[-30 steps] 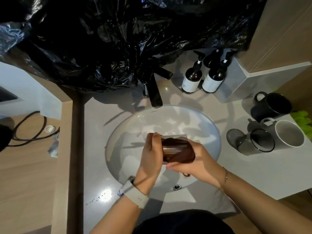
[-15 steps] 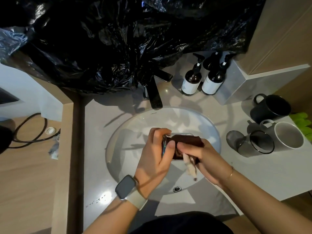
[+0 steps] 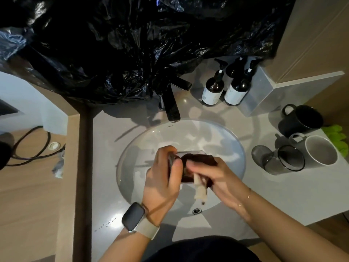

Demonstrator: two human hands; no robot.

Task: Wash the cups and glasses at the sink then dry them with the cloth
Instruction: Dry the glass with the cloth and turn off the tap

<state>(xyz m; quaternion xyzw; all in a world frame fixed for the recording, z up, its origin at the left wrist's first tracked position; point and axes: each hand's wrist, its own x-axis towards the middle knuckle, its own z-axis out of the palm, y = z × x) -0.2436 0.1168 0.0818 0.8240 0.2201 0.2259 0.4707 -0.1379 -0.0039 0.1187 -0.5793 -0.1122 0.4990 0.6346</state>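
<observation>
Over the sink (image 3: 222,133) the left hand (image 3: 162,178) grips a clear glass (image 3: 190,154) lying on its side, fingers curled over its base end and the thumb across its wall. The right hand (image 3: 213,176) holds a dark brown cloth (image 3: 198,159) pressed onto the glass, fingers closed on the cloth, which is stuffed into or wrapped about the glass — which of the two cannot be told. A pale strip (image 3: 200,191) hangs from under the right hand toward the drain (image 3: 196,211). The left wrist carries a watch (image 3: 133,216) with a pale band; a thin bracelet (image 3: 249,194) sits on the right wrist. A black faucet (image 3: 171,104) stands behind the bowl, its spout reaching over the rim. On the counter (image 3: 283,195) to the right stand a smoky glass (image 3: 283,159), a white mug (image 3: 319,150) just beside it and a black mug (image 3: 300,120) behind — all upright, well apart from the hands. Something green (image 3: 336,133) lies at the right edge past the mugs. Pump bottles (image 3: 224,87) with white labels stand near the faucet, and black plastic sheeting (image 3: 132,44) hangs across the top. Left of the counter, a black cable (image 3: 34,144) loops over a wooden surface.
</observation>
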